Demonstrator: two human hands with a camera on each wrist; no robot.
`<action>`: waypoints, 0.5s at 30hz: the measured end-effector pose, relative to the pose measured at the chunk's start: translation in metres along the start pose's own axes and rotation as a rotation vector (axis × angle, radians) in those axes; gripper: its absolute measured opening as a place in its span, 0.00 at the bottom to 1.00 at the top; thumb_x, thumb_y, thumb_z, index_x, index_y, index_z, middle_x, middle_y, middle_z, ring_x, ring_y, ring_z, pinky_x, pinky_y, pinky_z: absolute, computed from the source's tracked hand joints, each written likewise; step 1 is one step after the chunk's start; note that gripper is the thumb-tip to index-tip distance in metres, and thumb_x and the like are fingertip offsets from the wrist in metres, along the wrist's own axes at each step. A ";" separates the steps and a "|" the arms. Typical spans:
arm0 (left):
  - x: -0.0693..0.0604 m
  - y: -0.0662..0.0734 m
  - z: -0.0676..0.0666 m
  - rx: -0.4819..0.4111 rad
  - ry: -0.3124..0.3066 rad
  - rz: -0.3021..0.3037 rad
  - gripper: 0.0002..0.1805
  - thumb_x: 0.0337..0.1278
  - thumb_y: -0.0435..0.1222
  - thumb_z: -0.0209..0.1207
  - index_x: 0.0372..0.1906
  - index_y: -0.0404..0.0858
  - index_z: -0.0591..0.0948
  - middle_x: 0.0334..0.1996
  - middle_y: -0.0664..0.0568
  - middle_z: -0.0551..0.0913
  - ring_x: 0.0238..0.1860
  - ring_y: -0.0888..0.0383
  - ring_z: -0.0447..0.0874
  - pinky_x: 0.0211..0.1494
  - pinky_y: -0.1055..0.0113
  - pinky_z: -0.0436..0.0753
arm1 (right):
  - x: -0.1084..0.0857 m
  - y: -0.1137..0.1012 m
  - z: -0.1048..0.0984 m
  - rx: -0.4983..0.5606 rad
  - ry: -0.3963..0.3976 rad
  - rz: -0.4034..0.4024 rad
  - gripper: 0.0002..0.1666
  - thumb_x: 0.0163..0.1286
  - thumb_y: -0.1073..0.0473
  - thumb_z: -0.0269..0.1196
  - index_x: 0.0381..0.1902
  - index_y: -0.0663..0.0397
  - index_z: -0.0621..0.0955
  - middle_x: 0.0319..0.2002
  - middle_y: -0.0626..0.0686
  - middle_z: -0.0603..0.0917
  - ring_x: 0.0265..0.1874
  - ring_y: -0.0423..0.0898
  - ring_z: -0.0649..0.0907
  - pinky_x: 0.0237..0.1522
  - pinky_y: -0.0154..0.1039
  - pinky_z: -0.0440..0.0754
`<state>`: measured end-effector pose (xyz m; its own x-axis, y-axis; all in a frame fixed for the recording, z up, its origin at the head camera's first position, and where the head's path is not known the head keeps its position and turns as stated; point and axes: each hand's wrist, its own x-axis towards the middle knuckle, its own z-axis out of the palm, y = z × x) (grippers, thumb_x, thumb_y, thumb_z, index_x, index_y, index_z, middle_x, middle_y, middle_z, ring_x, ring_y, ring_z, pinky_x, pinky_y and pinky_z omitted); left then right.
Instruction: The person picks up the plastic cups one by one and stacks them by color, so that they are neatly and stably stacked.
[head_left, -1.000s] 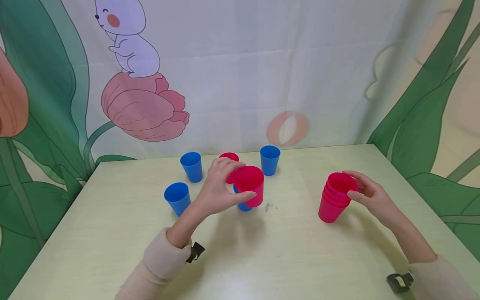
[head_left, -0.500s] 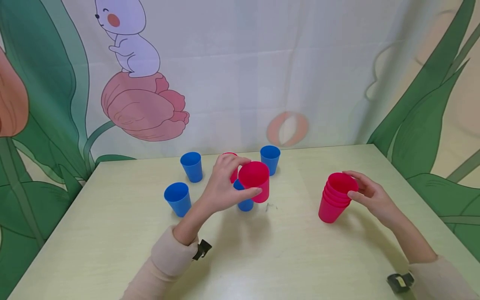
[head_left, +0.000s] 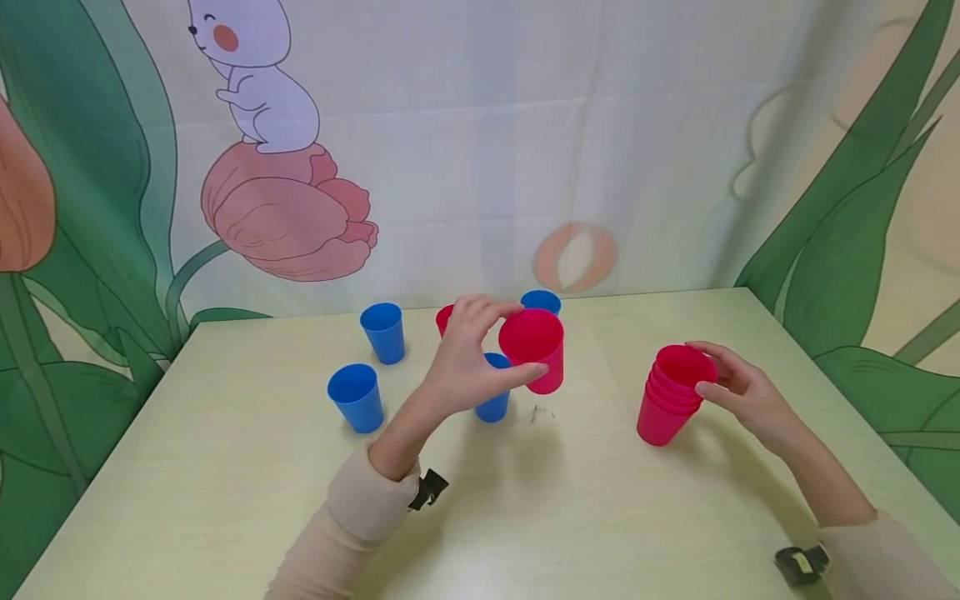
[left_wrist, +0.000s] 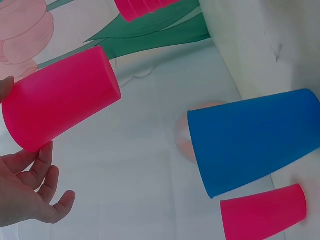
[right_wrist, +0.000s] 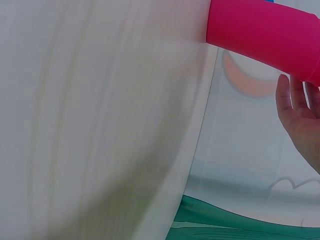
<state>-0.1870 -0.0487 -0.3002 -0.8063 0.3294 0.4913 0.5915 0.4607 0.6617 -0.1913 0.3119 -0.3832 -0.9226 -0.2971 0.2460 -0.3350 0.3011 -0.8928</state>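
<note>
In the head view my left hand (head_left: 472, 358) pinches a red plastic cup (head_left: 551, 367) by its rim, thumb in front and fingers behind. The left wrist view shows that cup (left_wrist: 60, 100) held clear of the table. On the right, my right hand (head_left: 753, 408) holds the upper part of a stack of red cups (head_left: 660, 421), whose base meets the table. In the right wrist view the fingers (right_wrist: 297, 100) touch the stack's side. Just beside the left hand stands a blue cup (head_left: 492, 404); another red cup (head_left: 444, 318) is mostly hidden behind that hand.
Two blue cups stand at the left, one farther back (head_left: 382, 335) and one nearer (head_left: 357, 400). At the table's back edge another blue cup (head_left: 542, 302) is partly covered by the held cup. A printed curtain (head_left: 420, 208) hangs behind the table (head_left: 585, 517).
My left hand has carried the red cup to the right and slightly up, toward the stack. The right hand and its stack have stayed in place.
</note>
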 end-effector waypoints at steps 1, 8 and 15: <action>0.001 0.001 0.001 -0.004 0.004 0.003 0.34 0.35 0.43 0.71 0.53 0.38 0.74 0.49 0.52 0.74 0.56 0.58 0.61 0.48 0.57 0.75 | 0.000 0.000 0.000 0.002 -0.002 -0.002 0.28 0.67 0.68 0.53 0.64 0.52 0.63 0.47 0.39 0.75 0.43 0.36 0.76 0.39 0.29 0.78; 0.010 0.009 0.007 -0.037 0.039 0.062 0.32 0.35 0.42 0.71 0.52 0.38 0.75 0.48 0.53 0.75 0.55 0.59 0.61 0.49 0.61 0.73 | 0.000 0.001 -0.001 0.017 -0.003 -0.004 0.28 0.66 0.69 0.53 0.64 0.50 0.64 0.47 0.39 0.75 0.43 0.36 0.76 0.39 0.29 0.78; 0.021 0.019 0.017 -0.063 0.029 0.095 0.31 0.35 0.41 0.71 0.51 0.38 0.76 0.45 0.54 0.75 0.54 0.60 0.60 0.50 0.63 0.72 | 0.000 0.001 0.000 -0.007 -0.004 0.005 0.29 0.67 0.68 0.53 0.65 0.52 0.63 0.47 0.39 0.74 0.43 0.36 0.75 0.39 0.29 0.78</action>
<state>-0.1927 -0.0186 -0.2871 -0.7468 0.3446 0.5688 0.6650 0.3756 0.6455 -0.1919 0.3120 -0.3841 -0.9233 -0.2997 0.2402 -0.3322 0.3090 -0.8912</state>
